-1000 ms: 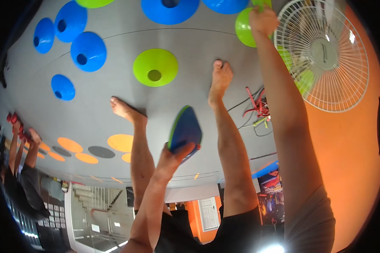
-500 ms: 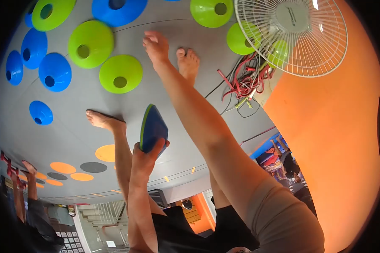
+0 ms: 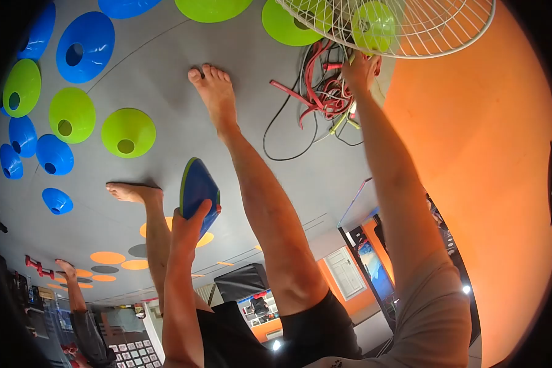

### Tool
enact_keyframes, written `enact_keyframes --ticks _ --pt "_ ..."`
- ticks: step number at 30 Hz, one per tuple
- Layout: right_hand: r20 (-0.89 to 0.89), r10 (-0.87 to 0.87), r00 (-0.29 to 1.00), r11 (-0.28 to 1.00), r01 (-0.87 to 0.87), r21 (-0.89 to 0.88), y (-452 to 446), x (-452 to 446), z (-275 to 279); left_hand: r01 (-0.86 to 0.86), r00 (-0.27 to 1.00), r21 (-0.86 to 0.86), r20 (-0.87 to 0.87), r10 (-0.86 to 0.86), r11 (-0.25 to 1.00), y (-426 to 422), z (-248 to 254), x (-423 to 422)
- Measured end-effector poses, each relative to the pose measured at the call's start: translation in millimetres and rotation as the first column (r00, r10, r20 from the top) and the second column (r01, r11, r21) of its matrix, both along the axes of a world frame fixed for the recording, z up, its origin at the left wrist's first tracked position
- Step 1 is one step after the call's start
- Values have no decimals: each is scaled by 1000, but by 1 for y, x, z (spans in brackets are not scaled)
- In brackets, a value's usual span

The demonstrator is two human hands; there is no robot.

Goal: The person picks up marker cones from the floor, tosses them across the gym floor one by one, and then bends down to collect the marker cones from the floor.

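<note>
The grey floor (image 3: 159, 61) fills most of the view, with the orange wall (image 3: 472, 184) at right. The right arm (image 3: 395, 159) is almost straight, stretched from its grey sleeve (image 3: 429, 300) up toward the fan (image 3: 423, 27). Between the arms, the right leg (image 3: 264, 202) is set forward. The left arm (image 3: 181, 288) is shorter in view, its forearm steep, near the left leg (image 3: 156, 239). Past the right hand (image 3: 360, 72) lies a green cone (image 3: 371, 21), partly seen through the fan cage; a tangle of cords (image 3: 332, 104) is just beside the hand. Its fingers are bent at the cone's near edge; I cannot tell how far they are parted or whether they grip it. The left hand (image 3: 190, 224) is closed about a blue, green-edged stack (image 3: 199, 184), held on edge, thumb across the blue face, other fingers mostly hidden behind. Loose blue and green cones lie to the left.
</note>
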State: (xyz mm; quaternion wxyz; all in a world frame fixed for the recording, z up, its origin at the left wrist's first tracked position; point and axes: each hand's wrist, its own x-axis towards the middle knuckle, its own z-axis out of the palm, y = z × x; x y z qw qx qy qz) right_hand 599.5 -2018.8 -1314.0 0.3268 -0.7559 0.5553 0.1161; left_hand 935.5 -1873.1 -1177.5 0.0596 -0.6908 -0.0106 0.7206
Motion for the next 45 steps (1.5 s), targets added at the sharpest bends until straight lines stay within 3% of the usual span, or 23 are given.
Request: enact_keyframes --ticks 3,6,9,12,14,15,16,17,18,21,24,26,29,30,32,34,36,38,40,42,44,45 --pt "-134 63 989 998 -66 -13 4 -39 0 93 995 -7 -31 -93 996 4 2 -7" --pt "-338 -115 934 991 84 -105 16 -100 17 34 997 -41 -72 -37 999 31 -9 -5" --pt "-432 -341 835 927 221 -303 47 -108 43 39 997 -76 -58 -43 996 21 -6 3" --pt "-360 -536 764 788 299 -538 88 -56 65 -40 997 -67 -69 35 997 16 6 30" --pt "-179 -592 786 709 403 -579 102 -5 76 -53 997 -75 -60 49 996 23 11 60" --pt "-52 -603 796 686 485 -543 107 26 81 -61 997 -74 -61 56 995 29 13 73" --pt "167 -650 742 655 657 -372 106 61 83 -73 997 -109 -45 69 991 38 12 84" --pt "355 -707 612 595 786 -170 106 96 84 -84 996 -141 -33 81 986 50 10 95" --pt "423 -748 511 559 829 -14 101 139 87 -95 995 -171 -22 93 981 60 13 107" --pt "373 -801 468 587 736 337 85 285 68 -201 980 -212 -50 195 956 80 18 134" --pt "313 -665 678 695 408 592 86 389 -11 -271 963 -227 -54 266 936 98 18 153" --pt "160 -591 791 565 265 781 80 457 -36 -356 934 -236 -55 353 904 91 27 169" --pt "107 -412 905 489 121 864 83 513 -78 -432 888 -293 25 459 853 108 25 178" --pt "104 -403 909 519 134 844 85 518 -73 -471 864 -284 45 502 835 107 29 185" --pt "96 -389 916 587 167 792 81 525 -56 -585 792 -254 24 610 770 103 39 205" --pt "149 -321 935 588 73 806 84 503 -41 -666 716 -314 -13 698 677 110 38 216" --pt "23 -373 928 505 182 844 91 481 15 -729 661 -326 -112 742 601 113 42 233" --pt "-137 -513 848 282 317 906 113 435 64 -808 547 -417 -268 793 416 136 37 237" --pt "-185 -630 754 190 381 905 150 392 124 -943 331 -159 -424 843 291 162 69 253" --pt "-115 -576 810 334 361 871 185 376 213 -973 202 -3 -510 836 233 197 116 261" --pt "-53 -523 851 419 311 853 215 380 302 -952 289 -46 -471 834 303 242 173 255" --pt "-4 -486 874 481 272 834 234 379 334 -956 266 -17 -476 838 293 266 200 251"
